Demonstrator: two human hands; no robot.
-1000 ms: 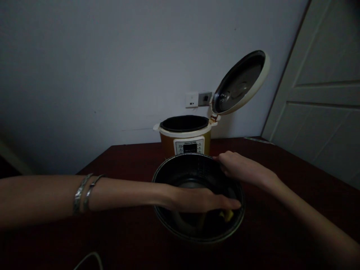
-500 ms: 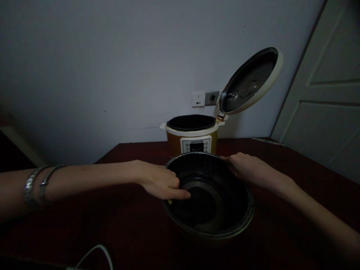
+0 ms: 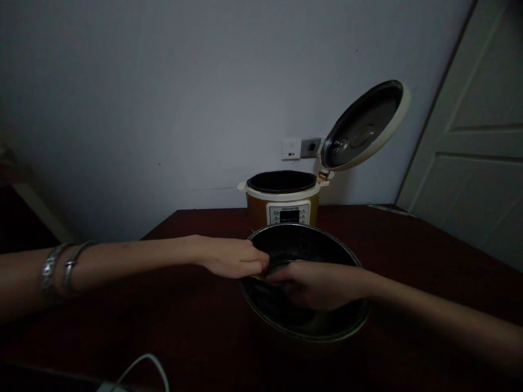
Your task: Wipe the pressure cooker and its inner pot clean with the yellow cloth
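Dark red table (image 3: 408,239) fills the near view, dimly lit, with a pale cable (image 3: 141,366) looping at its near edge. Bracelets (image 3: 57,267) sit on the left forearm, which stretches in from the left side.

Just past mid-table stands a wide black pot (image 3: 304,242), round and open-topped, so it has no long axis. Both hands meet at its left rim. The left hand (image 3: 232,257) rests on that rim from outside, fingers curled in tight. Whether they pinch the rim or some small thing is lost in the gloom. The right hand (image 3: 316,283) comes across from the right and lies inside the pot, back upward, fingers pointing left and almost touching the left hand. Its grip is hidden, so I cannot tell if it holds anything. The left hand sits nearer the rim and the right nearer the pot's floor. Apart from the right hand, nothing can be made out in the pot.

Behind the pot and just apart from it stands a cooker (image 3: 286,201), its well dark and its contents out of sight. The lid (image 3: 365,125) is hinged up to the right. A socket (image 3: 291,148) sits on the wall (image 3: 163,98) behind, and a door (image 3: 469,163) stands at far right.
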